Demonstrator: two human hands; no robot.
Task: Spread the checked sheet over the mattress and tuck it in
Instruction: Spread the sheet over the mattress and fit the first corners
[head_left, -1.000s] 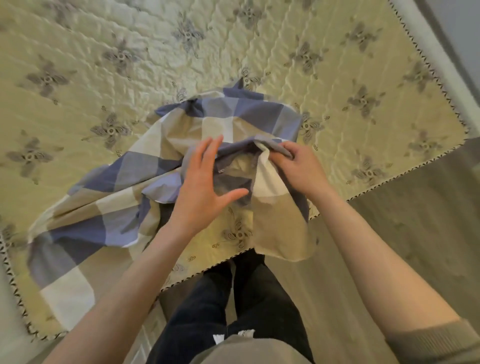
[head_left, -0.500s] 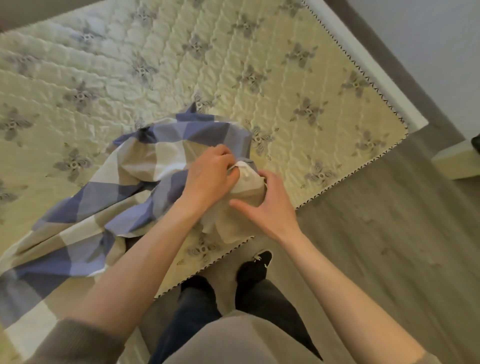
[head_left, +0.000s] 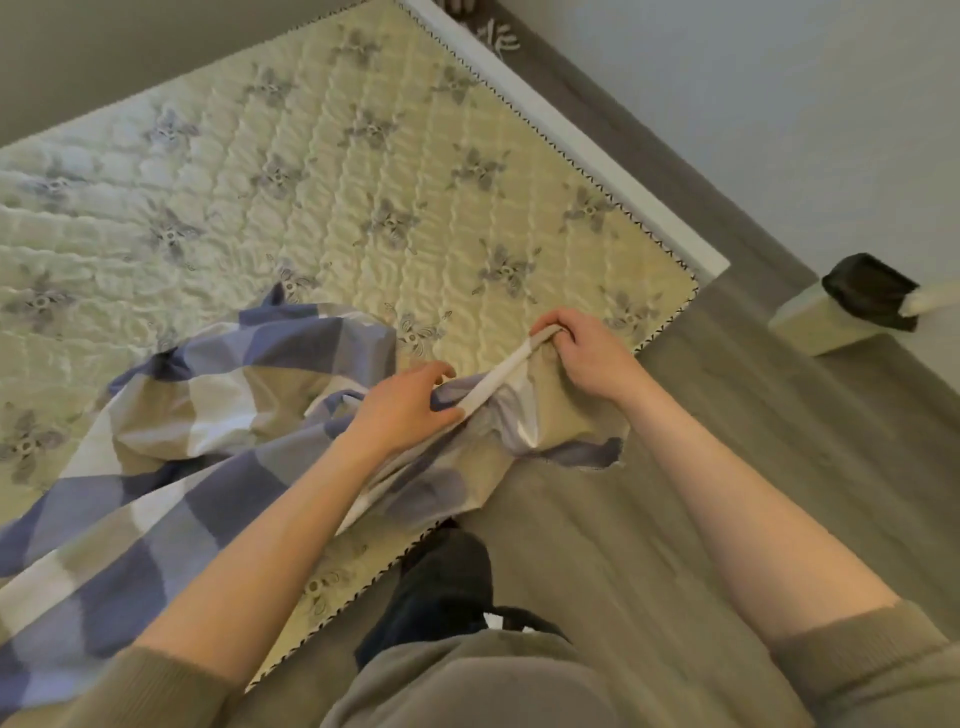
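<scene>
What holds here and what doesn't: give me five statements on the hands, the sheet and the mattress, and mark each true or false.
1. The left hand and the right hand both grip the checked sheet. True.
2. The sheet covers the whole mattress. False: it lies bunched on the near part, and most of the quilted top is bare.
3. The right hand is nearer the mattress's corner than the left hand. True.
4. The sheet is plain white. False: it has blue, beige and white checks.
5. Part of the sheet hangs past the mattress edge over the floor. True.
</scene>
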